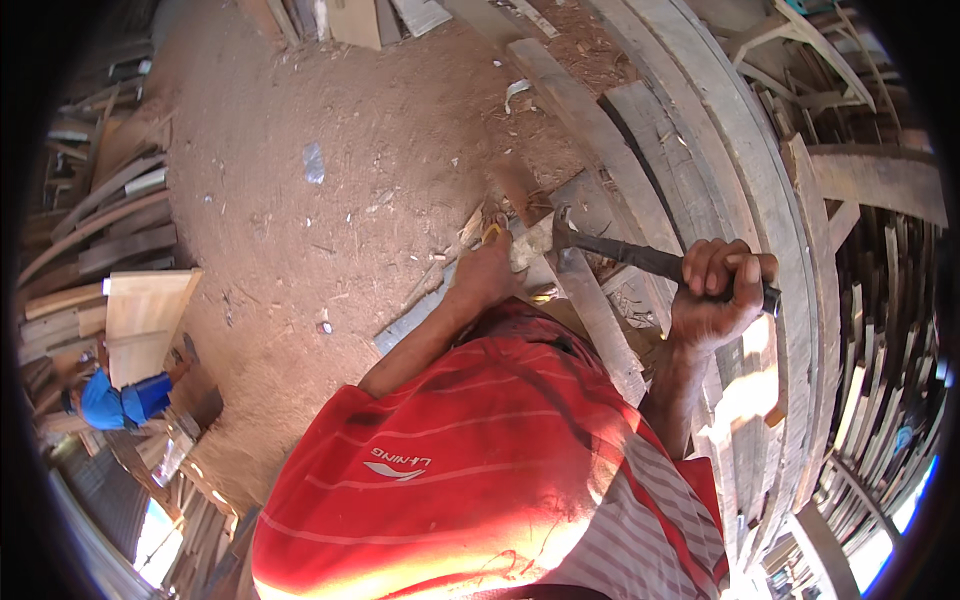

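Two bare hands: one left hand, one right hand. One hammer-like tool with one dark handle. Two people: one wearer in one red shirt, one co-worker in blue. One curled white scrap. Planks number in the dozens, too crowded for an exact count.

And here's the L hand out fwd, fingers bunched, tips hard to make out, L forearm slanting up & right. Over to the R hand, well apart: tight fist, fingers curled, thumb bent in, R forearm near-vert.
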`<state>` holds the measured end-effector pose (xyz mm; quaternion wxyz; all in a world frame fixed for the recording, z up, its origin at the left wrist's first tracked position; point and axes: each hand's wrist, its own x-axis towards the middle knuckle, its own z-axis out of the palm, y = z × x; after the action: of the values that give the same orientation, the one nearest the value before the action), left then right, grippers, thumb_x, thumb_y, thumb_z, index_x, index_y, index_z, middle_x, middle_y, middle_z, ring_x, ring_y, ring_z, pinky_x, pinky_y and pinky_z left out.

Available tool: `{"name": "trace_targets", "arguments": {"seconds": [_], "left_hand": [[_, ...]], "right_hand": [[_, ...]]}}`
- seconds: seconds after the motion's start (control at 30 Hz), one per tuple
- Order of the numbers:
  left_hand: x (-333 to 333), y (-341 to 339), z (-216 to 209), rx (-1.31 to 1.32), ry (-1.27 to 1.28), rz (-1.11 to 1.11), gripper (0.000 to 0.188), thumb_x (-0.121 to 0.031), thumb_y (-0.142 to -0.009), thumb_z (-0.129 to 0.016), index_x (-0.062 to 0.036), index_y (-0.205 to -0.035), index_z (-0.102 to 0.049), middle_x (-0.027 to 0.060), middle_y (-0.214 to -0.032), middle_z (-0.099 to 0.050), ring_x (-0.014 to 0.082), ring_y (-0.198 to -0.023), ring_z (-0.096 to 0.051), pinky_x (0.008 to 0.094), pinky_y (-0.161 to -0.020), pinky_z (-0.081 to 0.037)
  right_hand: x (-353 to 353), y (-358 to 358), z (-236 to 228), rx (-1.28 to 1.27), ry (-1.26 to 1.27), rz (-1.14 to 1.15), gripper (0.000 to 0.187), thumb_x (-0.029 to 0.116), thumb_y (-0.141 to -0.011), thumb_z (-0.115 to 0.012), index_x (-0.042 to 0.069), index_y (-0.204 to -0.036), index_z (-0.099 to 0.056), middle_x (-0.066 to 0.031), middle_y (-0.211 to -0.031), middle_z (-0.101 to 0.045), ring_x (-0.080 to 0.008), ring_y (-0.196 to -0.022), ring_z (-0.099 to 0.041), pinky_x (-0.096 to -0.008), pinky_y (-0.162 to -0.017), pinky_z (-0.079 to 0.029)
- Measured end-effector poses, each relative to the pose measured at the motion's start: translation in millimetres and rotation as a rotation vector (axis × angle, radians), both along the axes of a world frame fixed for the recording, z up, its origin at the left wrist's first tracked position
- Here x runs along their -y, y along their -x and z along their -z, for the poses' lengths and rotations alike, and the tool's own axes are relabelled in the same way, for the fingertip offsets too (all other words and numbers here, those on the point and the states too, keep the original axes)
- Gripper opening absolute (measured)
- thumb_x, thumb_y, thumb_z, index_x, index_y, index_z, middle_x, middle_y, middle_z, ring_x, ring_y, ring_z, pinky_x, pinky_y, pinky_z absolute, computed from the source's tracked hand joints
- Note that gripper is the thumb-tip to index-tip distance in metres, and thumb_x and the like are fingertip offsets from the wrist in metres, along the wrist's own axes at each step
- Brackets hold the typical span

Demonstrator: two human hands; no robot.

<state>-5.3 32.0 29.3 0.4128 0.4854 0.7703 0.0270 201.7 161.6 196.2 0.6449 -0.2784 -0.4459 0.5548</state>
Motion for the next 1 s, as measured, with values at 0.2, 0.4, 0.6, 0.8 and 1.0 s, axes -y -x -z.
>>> {"name": "trace_targets", "arguments": {"seconds": [0.2, 0.4, 0.6, 0.8, 1.0], "left_hand": [[4, 17, 12, 0.560, 0.010, -0.220, 0.087, -0.070, -0.090, -0.062, 0.0034, -0.137, -0.053, 0.0231, -0.120, -0.068, 0.0382, -0.112, -0.067, 0.0449, -0.098, -0.051], [-3, -27, 1, 0.869, 0.118, -0.395, 0.075, -0.069, -0.095, -0.056, 0.0009, -0.119, -0.064, 0.0080, -0.099, -0.070, 0.0187, -0.087, -0.067, 0.0347, -0.078, -0.054], [-19, -79, 2, 1.173, 0.156, -0.397, 0.039, -0.039, -0.091, -0.074, -0.0084, -0.112, -0.062, 0.0073, -0.100, -0.070, 0.0182, -0.081, -0.065, 0.0325, -0.072, -0.054], [-20, -144, -2, 1.522, 0.256, -0.425, 0.033, -0.030, -0.095, -0.071, -0.0065, -0.115, -0.059, 0.0123, -0.115, -0.069, 0.0229, -0.092, -0.066, 0.0385, -0.089, -0.054], [-10, -181, -9, 1.580, 0.112, -0.361, 0.016, -0.012, -0.094, -0.069, -0.0095, -0.104, -0.056, 0.0030, -0.086, -0.059, 0.0196, -0.086, -0.065, 0.0358, -0.078, -0.055]], "right_hand": [[34, -55, -30, -0.087, -0.089, -0.104, 0.029, 0.026, -0.100, -0.063, 0.005, -0.083, -0.054, -0.0019, -0.056, -0.044, -0.0126, -0.043, -0.039, -0.0303, -0.044, -0.034], [97, -107, -54, -0.021, -0.092, 0.011, 0.037, 0.034, -0.098, -0.069, 0.004, -0.081, -0.055, -0.0012, -0.057, -0.053, -0.0127, -0.045, -0.048, -0.0312, -0.046, -0.036], [141, -140, -43, -0.050, -0.064, 0.108, 0.039, 0.032, -0.092, -0.077, -0.001, -0.083, -0.059, -0.0082, -0.058, -0.055, -0.0151, -0.045, -0.051, -0.0297, -0.038, -0.043], [186, -173, -50, 0.002, -0.206, 0.168, 0.036, 0.030, -0.093, -0.077, 0.001, -0.085, -0.057, -0.0059, -0.057, -0.053, -0.0151, -0.043, -0.050, -0.0325, -0.038, -0.039], [213, -197, -58, 0.095, -0.159, 0.231, 0.037, 0.033, -0.095, -0.076, 0.000, -0.086, -0.060, -0.0041, -0.057, -0.052, -0.0142, -0.043, -0.048, -0.0311, -0.039, -0.039]]}}
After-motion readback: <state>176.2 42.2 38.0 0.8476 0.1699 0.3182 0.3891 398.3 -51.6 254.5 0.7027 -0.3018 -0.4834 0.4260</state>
